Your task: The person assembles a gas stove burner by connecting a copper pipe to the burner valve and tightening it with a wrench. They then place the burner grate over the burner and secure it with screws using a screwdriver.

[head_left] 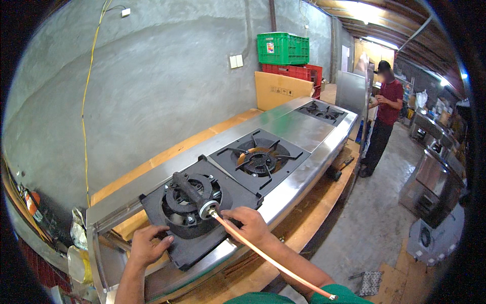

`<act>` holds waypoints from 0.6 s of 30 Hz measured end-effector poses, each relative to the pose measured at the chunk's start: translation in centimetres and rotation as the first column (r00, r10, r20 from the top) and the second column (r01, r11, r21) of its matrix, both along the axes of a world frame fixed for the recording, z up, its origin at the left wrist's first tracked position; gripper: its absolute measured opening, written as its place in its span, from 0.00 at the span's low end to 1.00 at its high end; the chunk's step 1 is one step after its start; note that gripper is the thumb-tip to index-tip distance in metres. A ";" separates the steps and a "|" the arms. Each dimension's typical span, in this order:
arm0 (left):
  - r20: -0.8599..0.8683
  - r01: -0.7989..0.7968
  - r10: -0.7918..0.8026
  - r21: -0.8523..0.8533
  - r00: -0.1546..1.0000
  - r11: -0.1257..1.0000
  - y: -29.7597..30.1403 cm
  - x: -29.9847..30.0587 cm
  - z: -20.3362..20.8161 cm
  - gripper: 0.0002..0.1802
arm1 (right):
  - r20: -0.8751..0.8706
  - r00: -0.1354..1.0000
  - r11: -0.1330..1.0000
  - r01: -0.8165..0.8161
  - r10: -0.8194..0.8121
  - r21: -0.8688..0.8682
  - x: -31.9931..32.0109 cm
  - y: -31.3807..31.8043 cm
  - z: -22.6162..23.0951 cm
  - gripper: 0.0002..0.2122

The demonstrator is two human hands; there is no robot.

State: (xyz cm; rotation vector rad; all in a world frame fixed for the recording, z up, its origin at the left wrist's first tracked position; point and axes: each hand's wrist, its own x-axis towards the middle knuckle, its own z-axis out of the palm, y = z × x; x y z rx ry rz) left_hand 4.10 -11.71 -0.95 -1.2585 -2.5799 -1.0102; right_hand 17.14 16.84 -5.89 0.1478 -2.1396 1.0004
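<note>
Copper pipe (pixel 268 258) lies just L of R hand (pixel 250 225), w/ its long axis running from the burner's collar (pixel 206 209) down toward the R sleeve, roughly parallel to & over the R forearm; R hand is clearly the nearer, L hand (pixel 147 247) well apart from it. The cast-iron ring burner (pixel 205 187) sits on a black burner plate (pixel 200 249) at the near end of the stainless cooktop (pixel 306 130), btwn both hands & a bit beyond. L thumb & index spread w/ a gap, tips at the plate's L edge. R thumb & fingers bent by the pipe's burner end; can't tell if they're pinching pipe or plate, or just resting. Mixing tube (pixel 186 188) slants over the ring, collar end toward the person. Count: 2 own hands, 1 copper pipe, 1 mixing tube visible, 3 burners incl. mid burner (pixel 260 162) & far burner (pixel 321 111), 1 green crate (pixel 283 49), 1 co-worker (pixel 389 106).
</note>
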 end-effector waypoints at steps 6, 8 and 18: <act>-0.058 0.000 -0.001 -0.028 0.998 1.000 -0.1 -0.2 -0.2 0.21 | -0.010 1.000 0.999 -0.023 0.022 -0.022 0.0 0.3 -0.1 0.13; -0.025 -0.029 0.028 -0.036 0.999 0.999 0.0 -0.4 -0.1 0.21 | 0.066 0.978 0.883 -0.149 0.198 -0.445 -0.1 0.9 -0.3 0.14; 0.034 -0.032 0.033 -0.033 0.999 0.999 0.3 -0.4 -0.6 0.21 | 0.736 0.677 0.885 -0.343 -0.001 0.316 -0.3 0.3 11.8 0.25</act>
